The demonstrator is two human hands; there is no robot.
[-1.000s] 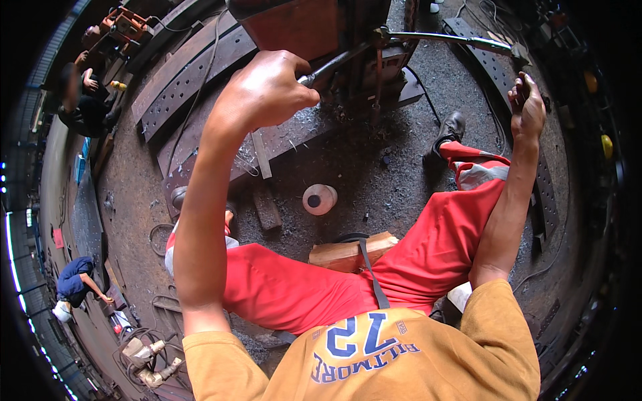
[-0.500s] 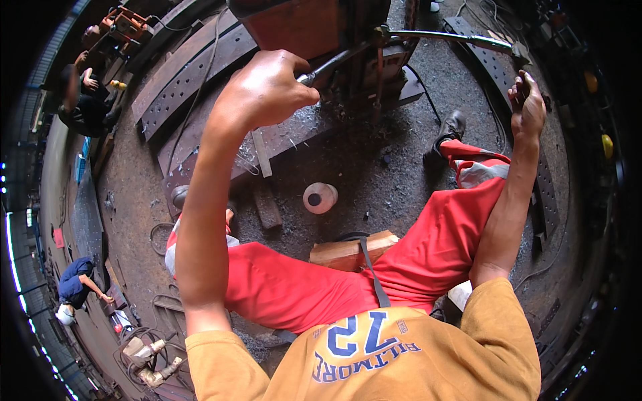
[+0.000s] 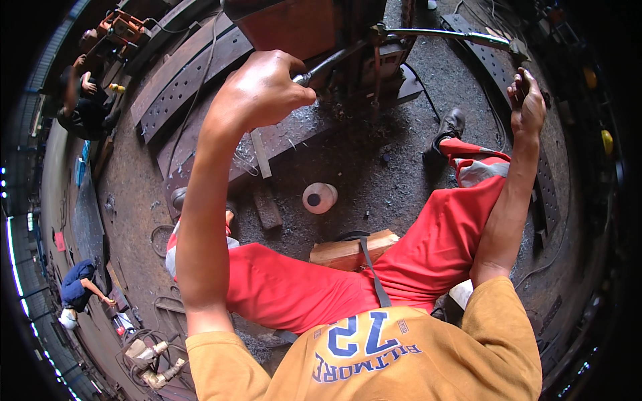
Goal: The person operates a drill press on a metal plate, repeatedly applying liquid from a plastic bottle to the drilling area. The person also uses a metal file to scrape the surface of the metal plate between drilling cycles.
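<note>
My left hand (image 3: pixel 264 90) is closed round the near end of a metal lever (image 3: pixel 341 59), which slopes up to a hub on a machine with a dark reddish body (image 3: pixel 287 23). From the same hub a second, shiny lever (image 3: pixel 448 35) runs out to the right and ends in a dark knob-like piece (image 3: pixel 518 49). Just below that end is my right hand (image 3: pixel 529 107), palm turned inward and fingers loosely bent and apart. No object shows in it. My left fist hides the lever's grip. Metal shavings lie round the machine's foot.
Between my legs stand a white bottle (image 3: pixel 320 198) with a dark cap and a wooden block (image 3: pixel 351 251). Steel plates with rows of holes (image 3: pixel 194 80) lie at the left, another (image 3: pixel 481 57) at the right. At the far left, a person in dark blue (image 3: pixel 77 284) bends forward; another crouches farther up.
The whole view has shifted slightly. My left hand keeps its hold on the lever, and my right hand stays just below the other lever's end.
</note>
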